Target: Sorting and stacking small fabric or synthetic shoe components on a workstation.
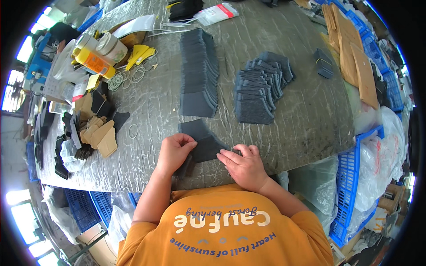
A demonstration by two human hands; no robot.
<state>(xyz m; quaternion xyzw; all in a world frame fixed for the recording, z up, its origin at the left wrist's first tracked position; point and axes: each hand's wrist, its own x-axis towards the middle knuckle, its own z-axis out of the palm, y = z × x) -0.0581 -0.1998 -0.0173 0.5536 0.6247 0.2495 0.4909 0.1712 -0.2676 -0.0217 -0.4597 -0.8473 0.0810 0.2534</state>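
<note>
A dark blue-grey cut fabric piece with one curved side lies on the table close in front of me. My left hand pinches its left edge between thumb and fingers. At its lower right corner, my right hand grips the edge with bent fingers. Another dark piece shows partly beneath, below my left hand. Beyond my hands runs a long overlapping row of matching pieces. Right of that row is a second, fanned stack of similar pieces.
The worktable has a wrinkled grey covering. At left stand a yellow bottle, white jars, rubber bands and brown scraps. A small banded bundle lies far right. A blue crate stands beside the right edge.
</note>
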